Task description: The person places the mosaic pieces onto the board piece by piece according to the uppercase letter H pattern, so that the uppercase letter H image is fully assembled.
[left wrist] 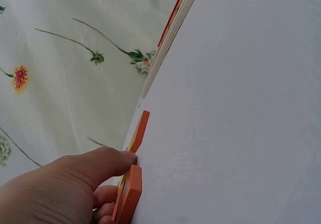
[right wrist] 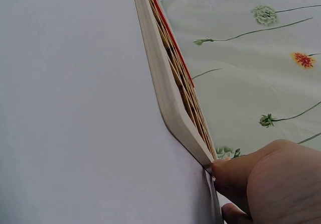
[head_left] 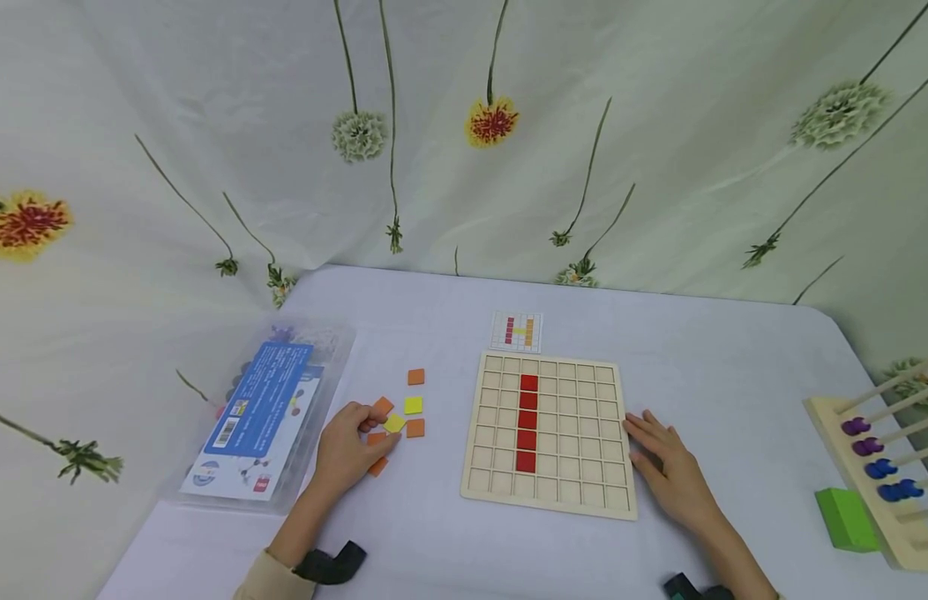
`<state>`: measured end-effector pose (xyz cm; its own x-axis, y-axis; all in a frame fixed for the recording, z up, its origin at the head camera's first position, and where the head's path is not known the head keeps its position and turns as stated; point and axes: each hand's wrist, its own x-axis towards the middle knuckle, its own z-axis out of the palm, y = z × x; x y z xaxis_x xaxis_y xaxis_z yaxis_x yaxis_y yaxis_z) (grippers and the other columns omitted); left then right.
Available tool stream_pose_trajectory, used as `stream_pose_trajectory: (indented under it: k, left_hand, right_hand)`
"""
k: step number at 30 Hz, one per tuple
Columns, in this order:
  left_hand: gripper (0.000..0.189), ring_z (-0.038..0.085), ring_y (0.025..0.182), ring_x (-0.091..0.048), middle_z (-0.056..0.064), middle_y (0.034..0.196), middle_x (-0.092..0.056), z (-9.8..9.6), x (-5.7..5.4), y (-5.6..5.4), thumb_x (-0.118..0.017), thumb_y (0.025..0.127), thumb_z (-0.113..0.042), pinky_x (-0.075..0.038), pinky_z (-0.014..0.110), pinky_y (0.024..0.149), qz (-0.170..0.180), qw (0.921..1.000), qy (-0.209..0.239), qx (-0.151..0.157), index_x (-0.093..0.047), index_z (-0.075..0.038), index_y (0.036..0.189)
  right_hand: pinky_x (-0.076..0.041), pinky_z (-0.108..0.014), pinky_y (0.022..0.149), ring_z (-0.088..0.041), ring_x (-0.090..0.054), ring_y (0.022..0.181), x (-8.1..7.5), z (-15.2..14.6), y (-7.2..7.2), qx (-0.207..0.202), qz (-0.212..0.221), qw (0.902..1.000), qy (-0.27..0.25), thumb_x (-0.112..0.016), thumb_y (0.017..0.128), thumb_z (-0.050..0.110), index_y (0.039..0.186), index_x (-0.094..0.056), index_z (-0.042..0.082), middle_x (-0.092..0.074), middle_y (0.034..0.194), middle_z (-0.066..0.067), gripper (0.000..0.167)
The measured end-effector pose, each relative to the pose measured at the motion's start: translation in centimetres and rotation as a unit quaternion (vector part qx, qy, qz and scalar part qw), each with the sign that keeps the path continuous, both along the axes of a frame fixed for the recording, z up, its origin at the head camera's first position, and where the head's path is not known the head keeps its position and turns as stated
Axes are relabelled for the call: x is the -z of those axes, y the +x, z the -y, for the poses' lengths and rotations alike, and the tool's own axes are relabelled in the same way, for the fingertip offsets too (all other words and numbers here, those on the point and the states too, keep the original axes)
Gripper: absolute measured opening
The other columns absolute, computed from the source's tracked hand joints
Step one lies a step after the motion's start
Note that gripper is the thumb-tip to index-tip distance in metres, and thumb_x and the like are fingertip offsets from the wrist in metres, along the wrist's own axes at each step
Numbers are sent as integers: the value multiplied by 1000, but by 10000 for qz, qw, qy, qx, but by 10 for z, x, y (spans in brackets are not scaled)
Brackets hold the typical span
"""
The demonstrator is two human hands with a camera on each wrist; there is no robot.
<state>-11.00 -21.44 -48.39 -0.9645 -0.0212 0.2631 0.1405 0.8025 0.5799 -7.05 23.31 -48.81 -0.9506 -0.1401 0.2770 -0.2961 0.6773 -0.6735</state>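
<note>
My left hand (head_left: 346,450) is over the loose tiles left of the board, thumb and fingertips at the edges of a yellow square tile (head_left: 394,423). In the left wrist view, orange tiles (left wrist: 131,194) stand close by the thumb. A wooden grid board (head_left: 550,508) lies flat in the middle, with a column of several red tiles (head_left: 527,419) in its cells. On the board's right edge rest the fingertips of my right hand (head_left: 670,471), fingers fairly straight. The right wrist view shows the right thumb against the board's side (right wrist: 173,108).
Behind the board lies a small pattern card (head_left: 516,332). Another yellow tile (head_left: 413,405) and several orange tiles (head_left: 416,377) are scattered at left. A clear plastic case (head_left: 261,417) with a blue label stands further left. At right are a bead frame (head_left: 869,483) and a green block (head_left: 846,521).
</note>
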Motion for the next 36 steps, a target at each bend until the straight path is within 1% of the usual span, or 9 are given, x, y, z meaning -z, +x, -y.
stream_pose_trajectory:
  k: [12,17,19,22,25,27,31,34,36]
  left_hand:
    - [28,12,75,-52,0,82,-58,1,2,-1,-85,71,-23,-45,27,68,-23,10000,-72,7,-70,-9,89]
    - [28,12,75,-52,0,82,-59,2,4,-1,-85,71,-22,-44,27,68,-14,10000,-17,-14,-70,-9,90]
    - [27,13,76,-52,0,82,-60,2,5,-1,-84,71,-20,-44,26,68,-36,10000,74,-45,-70,-8,91]
    - [27,13,77,-53,1,84,-62,1,1,-2,-83,72,-17,-45,23,68,-124,9994,287,-154,-69,-7,93]
    - [28,14,77,-55,3,85,-65,-5,-8,-2,-82,72,-12,-46,22,66,-305,9983,479,-133,-69,-6,96]
    - [29,15,76,-57,4,84,-66,-13,-18,-4,-82,71,-11,-47,22,66,-423,9979,494,57,-70,-5,96]
    - [28,17,75,-59,6,83,-67,-41,-39,-11,-81,70,-6,-49,26,65,-470,9946,450,803,-69,-4,95]
    - [25,16,76,-59,4,83,-66,-70,-53,-18,-78,71,-4,-50,27,66,-345,9900,364,1321,-70,-6,95]
    - [24,15,76,-58,2,84,-66,-90,-59,-23,-78,72,-6,-49,26,67,-199,9870,181,1586,-70,-7,95]
  right_hand:
    - [-15,-63,114,-52,-35,135,1,0,1,-13,-19,10000,-38,-63,88,-4,131,-57,-5,-53,138,-26,44]
    - [-16,-62,114,-50,-35,135,0,0,1,-18,-43,10000,-29,-62,88,-3,131,-57,-4,-53,138,-25,43]
    - [-16,-63,114,-51,-35,135,0,0,1,-26,-47,10000,-36,-63,88,-3,131,-57,-4,-53,138,-25,43]
    - [-16,-65,112,-52,-35,135,0,0,0,-34,-40,10000,-49,-63,88,-4,131,-57,-5,-53,138,-26,43]
    - [-16,-66,111,-53,-35,135,-1,0,0,-47,-27,10000,-67,-63,88,-4,131,-57,-5,-53,138,-27,44]
    - [-16,-67,111,-53,-35,135,-1,0,0,-45,-19,10000,-72,-63,88,-4,131,-57,-5,-53,138,-27,44]
    - [-17,-66,111,-53,-35,135,-1,0,0,-25,-10,10000,-69,-63,87,-4,131,-57,-5,-53,137,-26,44]
    - [-17,-65,111,-52,-36,135,-1,0,0,-11,-13,10000,-50,-63,87,-4,131,-57,-4,-53,138,-26,44]
    - [-17,-65,112,-52,-36,134,-1,0,0,-6,-13,10000,-37,-64,87,-4,131,-58,-4,-53,138,-26,44]
